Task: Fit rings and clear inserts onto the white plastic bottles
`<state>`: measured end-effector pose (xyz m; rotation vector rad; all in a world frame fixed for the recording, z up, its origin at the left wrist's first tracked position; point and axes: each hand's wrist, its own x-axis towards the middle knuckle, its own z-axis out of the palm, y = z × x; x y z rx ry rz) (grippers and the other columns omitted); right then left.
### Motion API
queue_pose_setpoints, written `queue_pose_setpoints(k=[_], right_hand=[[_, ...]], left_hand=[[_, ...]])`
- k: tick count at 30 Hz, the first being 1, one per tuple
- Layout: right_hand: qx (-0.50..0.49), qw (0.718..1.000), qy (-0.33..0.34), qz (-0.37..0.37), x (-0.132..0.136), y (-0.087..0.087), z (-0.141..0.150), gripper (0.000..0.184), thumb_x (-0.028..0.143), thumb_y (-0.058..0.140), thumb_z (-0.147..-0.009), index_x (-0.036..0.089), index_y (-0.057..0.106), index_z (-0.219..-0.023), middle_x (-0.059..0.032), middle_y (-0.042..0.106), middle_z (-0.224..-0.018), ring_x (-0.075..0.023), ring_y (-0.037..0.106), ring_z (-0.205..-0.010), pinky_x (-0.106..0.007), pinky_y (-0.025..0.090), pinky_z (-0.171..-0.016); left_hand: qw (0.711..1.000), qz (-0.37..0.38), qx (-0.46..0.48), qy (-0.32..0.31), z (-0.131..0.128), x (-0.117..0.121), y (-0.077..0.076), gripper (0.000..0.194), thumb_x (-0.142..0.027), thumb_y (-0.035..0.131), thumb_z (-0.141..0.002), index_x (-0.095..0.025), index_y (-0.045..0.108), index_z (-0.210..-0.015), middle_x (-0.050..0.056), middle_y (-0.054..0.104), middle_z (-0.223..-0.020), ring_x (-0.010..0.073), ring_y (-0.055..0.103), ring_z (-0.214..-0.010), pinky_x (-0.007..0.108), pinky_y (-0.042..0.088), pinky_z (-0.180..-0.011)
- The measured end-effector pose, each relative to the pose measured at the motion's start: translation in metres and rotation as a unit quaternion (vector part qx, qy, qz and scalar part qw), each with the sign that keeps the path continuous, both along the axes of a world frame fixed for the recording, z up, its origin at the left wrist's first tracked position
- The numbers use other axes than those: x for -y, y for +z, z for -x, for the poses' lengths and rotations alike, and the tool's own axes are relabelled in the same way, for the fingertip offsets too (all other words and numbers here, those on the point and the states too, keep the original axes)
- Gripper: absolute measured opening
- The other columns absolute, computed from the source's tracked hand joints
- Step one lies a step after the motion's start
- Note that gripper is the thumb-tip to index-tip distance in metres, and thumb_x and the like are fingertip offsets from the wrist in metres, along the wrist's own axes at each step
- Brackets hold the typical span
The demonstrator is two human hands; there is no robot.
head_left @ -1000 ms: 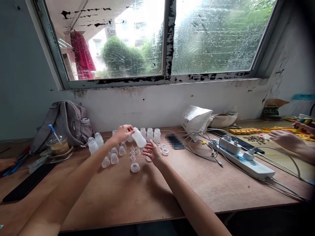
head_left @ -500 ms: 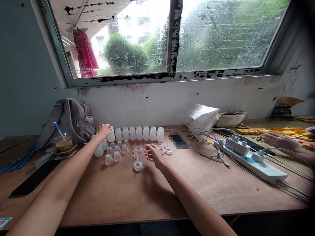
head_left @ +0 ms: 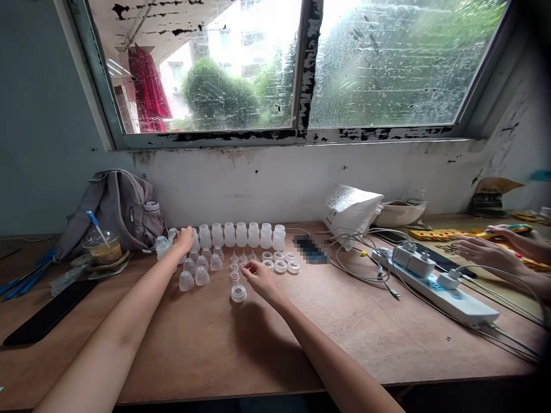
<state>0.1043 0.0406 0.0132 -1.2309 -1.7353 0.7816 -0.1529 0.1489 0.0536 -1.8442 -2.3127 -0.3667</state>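
Note:
My left hand (head_left: pixel 184 242) is closed at the left end of a row of frosted bottles (head_left: pixel 229 235); whatever its fingers grip is hidden. Beside its wrist stand bottles with clear domed caps (head_left: pixel 162 248). My right hand (head_left: pixel 260 280) has thumb and forefinger pinched at a clear bottle teat (head_left: pixel 243 259) among several small teats. Just below them lies a white screw ring (head_left: pixel 238 293) with a clear piece in it. Loose screw rings (head_left: pixel 280 266) lie to the right of the teats. Several clear domed caps (head_left: pixel 201 275) stand between my left forearm and the teats.
On the left are a grey backpack (head_left: pixel 123 209), a drink cup (head_left: pixel 103 246) and a black flat object (head_left: pixel 49 312). To the right are a white bag (head_left: pixel 350 209), tangled cables (head_left: pixel 359 267) and a power strip (head_left: pixel 456 301). Another person's hands (head_left: pixel 491 255) work at far right.
My right hand has moved left from the screw rings to the teats, its fingers coming together. The left hand has shifted slightly down. At far right a second hand with a tool has appeared.

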Motion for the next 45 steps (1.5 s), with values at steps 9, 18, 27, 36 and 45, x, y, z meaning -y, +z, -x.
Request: queue_pose_setpoints(k=[9, 18, 27, 36, 45], right_hand=[[0.091, 0.995, 0.012, -0.025, 0.001, -0.006, 0.001, 0.013, 0.023, 0.047, -0.072, 0.016, 0.055, -0.063, 0.0003, 0.055, -0.058, -0.01, 0.047, -0.055, -0.019, 0.031, -0.05], [0.196, 0.974, 0.111, -0.034, 0.004, -0.016, -0.001, 0.028, 0.039, 0.06, -0.064, 0.019, 0.055, -0.082, 0.0012, 0.054, -0.062, -0.0114, 0.048, -0.056, -0.02, 0.029, -0.049], [0.064, 0.992, 0.006, -0.107, -0.004, -0.013, -0.002, 0.013, 0.028, 0.045, -0.075, 0.018, 0.05, -0.08, 0.0019, 0.052, -0.055, -0.0104, 0.047, -0.05, -0.02, 0.033, -0.049], [0.025, 0.989, 0.029, -0.141, -0.003, -0.01, -0.001, 0.009, 0.018, 0.043, -0.068, 0.018, 0.048, -0.075, 0.0049, 0.046, -0.051, -0.0089, 0.043, -0.047, -0.019, 0.032, -0.047], [0.068, 0.987, 0.031, -0.144, -0.007, -0.017, 0.002, 0.017, 0.012, 0.042, -0.062, 0.018, 0.048, -0.077, 0.0063, 0.042, -0.051, -0.0081, 0.039, -0.047, -0.018, 0.031, -0.049]], left_hand=[[1.0, -0.019, 0.01, -0.003, -0.003, 0.003, 0.004, 0.023, -0.016, 0.038, -0.08, -0.011, 0.048, -0.1, 0.016, 0.061, -0.09, 0.0264, 0.058, -0.084, 0.03, 0.042, -0.062], [0.974, -0.162, 0.08, -0.135, -0.052, 0.046, -0.005, 0.023, -0.028, 0.034, -0.084, -0.021, 0.05, -0.1, 0.004, 0.063, -0.079, 0.0177, 0.059, -0.073, 0.025, 0.042, -0.062], [0.874, -0.232, 0.233, -0.358, -0.097, 0.113, -0.066, 0.021, -0.028, 0.036, -0.084, -0.02, 0.047, -0.1, 0.004, 0.054, -0.089, 0.0144, 0.055, -0.08, 0.028, 0.045, -0.072], [0.854, -0.199, 0.222, -0.427, -0.1, 0.115, -0.069, 0.043, -0.035, 0.053, -0.076, -0.022, 0.037, -0.113, 0.006, 0.047, -0.108, 0.0171, 0.05, -0.095, 0.034, 0.044, -0.084], [0.854, -0.205, 0.17, -0.447, -0.098, 0.114, -0.068, 0.033, -0.03, 0.052, -0.077, -0.019, 0.043, -0.106, 0.007, 0.054, -0.101, 0.0188, 0.052, -0.096, 0.035, 0.044, -0.084]])
